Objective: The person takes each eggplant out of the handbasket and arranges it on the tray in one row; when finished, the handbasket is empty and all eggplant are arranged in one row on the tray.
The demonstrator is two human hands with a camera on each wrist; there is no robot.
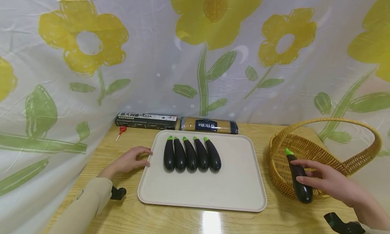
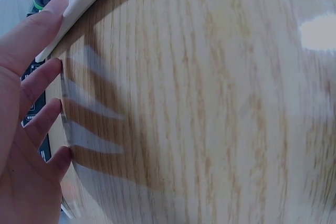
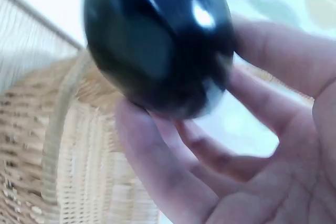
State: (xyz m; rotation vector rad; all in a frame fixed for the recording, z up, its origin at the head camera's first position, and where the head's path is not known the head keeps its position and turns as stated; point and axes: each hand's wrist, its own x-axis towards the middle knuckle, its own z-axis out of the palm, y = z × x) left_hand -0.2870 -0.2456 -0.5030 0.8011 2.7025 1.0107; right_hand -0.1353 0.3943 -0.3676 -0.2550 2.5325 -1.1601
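In the head view my right hand [image 1: 326, 178] grips a dark eggplant [image 1: 300, 181] with a bright green cap, held over the near part of a wicker basket [image 1: 275, 169]. The right wrist view shows the eggplant's rounded dark end [image 3: 163, 45] between thumb and fingers. Several more eggplants [image 1: 191, 156] lie side by side in a row on a cream tray [image 1: 231, 190], green caps toward the back. At the tray's left edge my left hand [image 1: 131, 159] rests with relaxed fingers and holds nothing; its thumb is right at the rim in the left wrist view.
Behind the tray stand a black pasta box [image 1: 146, 121] and a pack of spaghetti [image 1: 208, 125]. A red lollipop [image 1: 122, 129] lies near the box. The basket's tall handle [image 1: 332, 120] arches over it. A flowered curtain [image 1: 146, 58] hangs behind the wooden table [image 1: 170, 220].
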